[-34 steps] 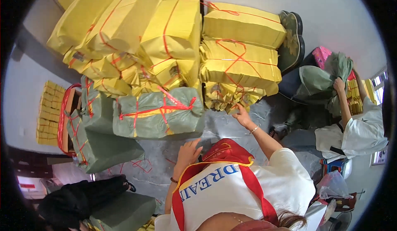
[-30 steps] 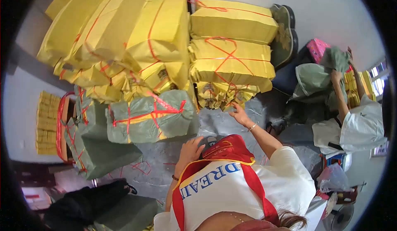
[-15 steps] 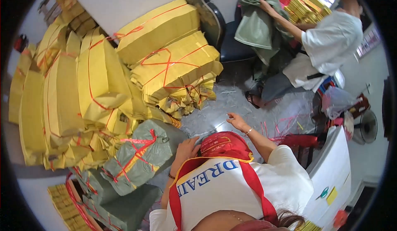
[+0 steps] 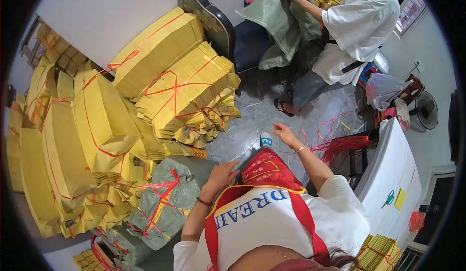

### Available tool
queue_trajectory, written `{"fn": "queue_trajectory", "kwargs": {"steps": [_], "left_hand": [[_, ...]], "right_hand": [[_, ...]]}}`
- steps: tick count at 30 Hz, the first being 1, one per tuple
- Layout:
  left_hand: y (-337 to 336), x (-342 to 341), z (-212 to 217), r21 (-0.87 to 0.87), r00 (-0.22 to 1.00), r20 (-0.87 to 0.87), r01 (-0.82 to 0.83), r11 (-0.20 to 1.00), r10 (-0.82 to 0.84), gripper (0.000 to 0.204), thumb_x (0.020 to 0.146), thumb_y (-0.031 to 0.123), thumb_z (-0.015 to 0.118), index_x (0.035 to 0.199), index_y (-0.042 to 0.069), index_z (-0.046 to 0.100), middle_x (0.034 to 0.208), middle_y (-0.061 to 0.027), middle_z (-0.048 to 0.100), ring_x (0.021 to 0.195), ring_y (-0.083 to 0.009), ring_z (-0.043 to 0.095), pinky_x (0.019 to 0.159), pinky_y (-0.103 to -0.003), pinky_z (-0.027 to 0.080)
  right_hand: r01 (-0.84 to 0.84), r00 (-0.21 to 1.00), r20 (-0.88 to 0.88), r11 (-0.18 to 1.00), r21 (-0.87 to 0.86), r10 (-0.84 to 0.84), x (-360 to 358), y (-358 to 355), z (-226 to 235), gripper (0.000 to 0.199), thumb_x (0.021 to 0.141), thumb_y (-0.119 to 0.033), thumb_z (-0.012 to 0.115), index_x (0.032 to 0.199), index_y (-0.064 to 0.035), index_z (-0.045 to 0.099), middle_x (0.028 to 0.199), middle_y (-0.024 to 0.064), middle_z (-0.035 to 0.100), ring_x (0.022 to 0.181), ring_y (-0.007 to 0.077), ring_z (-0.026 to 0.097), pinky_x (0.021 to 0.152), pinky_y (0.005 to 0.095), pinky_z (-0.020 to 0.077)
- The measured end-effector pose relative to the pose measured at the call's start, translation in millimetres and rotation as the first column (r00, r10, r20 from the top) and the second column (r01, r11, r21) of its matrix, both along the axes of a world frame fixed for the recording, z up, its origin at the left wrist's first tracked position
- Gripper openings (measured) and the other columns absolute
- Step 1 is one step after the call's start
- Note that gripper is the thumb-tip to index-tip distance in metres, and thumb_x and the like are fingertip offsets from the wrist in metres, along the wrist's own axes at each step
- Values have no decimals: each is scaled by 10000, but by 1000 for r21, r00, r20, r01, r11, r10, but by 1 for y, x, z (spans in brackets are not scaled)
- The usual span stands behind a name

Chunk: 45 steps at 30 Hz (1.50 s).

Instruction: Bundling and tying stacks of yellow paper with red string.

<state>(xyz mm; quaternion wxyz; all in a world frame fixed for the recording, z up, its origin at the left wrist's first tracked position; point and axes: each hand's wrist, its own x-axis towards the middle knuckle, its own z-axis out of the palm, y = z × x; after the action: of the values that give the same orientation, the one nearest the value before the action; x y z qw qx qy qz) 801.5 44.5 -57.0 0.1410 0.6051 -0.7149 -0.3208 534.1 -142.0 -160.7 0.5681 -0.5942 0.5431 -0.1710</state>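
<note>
Gleaming grey floor (image 4: 252,120), strewn red string (image 4: 335,142)

White tee (image 4: 272,222), red apron straps (image 4: 303,222), wrist bracelets (image 4: 204,202)

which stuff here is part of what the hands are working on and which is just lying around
In hand:
left hand
right hand
green sack tied with red string
yellow paper bundles

Lying about:
loose red strings
black chair
floor fan
white table
</note>
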Motion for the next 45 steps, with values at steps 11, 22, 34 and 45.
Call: {"fn": "queue_trajectory", "kwargs": {"steps": [11, 22, 34, 45], "left_hand": [[-277, -46, 89, -370, 971, -163, 103, 923, -174, 324, 811, 212, 515, 1082, 35, 503, 997, -164, 559, 926, -304, 532, 795, -355, 423], [-472, -146, 100, -106, 663, -730, -351, 930, 167, 297, 787, 95, 538, 1073, 18, 525, 941, -47, 575, 722, -74, 509, 657, -225, 426], [-695, -122, 143, -483, 855, -516, -249, 839, -43, 252, 771, 124, 492, 997, 51, 575, 938, -121, 596, 857, -233, 577, 736, -316, 444], [-847, -69, 34, 129, 938, 71, 329, 936, -339, 322, 687, 15, 483, 985, 73, 588, 880, -89, 627, 762, -196, 580, 666, -326, 448]], "right_hand": [[154, 970, 218, 971, -183, -113, -58, -199, 89, 407, 814, -171, 553, 1188, -48, 448, 1079, 51, 515, 968, 136, 479, 842, 248, 378], [141, 979, 172, 972, -185, -110, -101, -301, 86, 597, 797, -197, 579, 1298, -77, 280, 1272, 137, 355, 1015, 181, 472, 859, 285, 373], [-30, 997, 55, 938, -345, 52, -100, -298, 101, 550, 757, -232, 608, 1227, -53, 384, 1268, 159, 332, 1148, 276, 375, 940, 327, 323], [-148, 980, 47, 859, -490, 195, -1, -391, 130, 390, 787, -182, 562, 1138, -37, 474, 1209, 161, 410, 1126, 307, 396, 922, 343, 331]]}}
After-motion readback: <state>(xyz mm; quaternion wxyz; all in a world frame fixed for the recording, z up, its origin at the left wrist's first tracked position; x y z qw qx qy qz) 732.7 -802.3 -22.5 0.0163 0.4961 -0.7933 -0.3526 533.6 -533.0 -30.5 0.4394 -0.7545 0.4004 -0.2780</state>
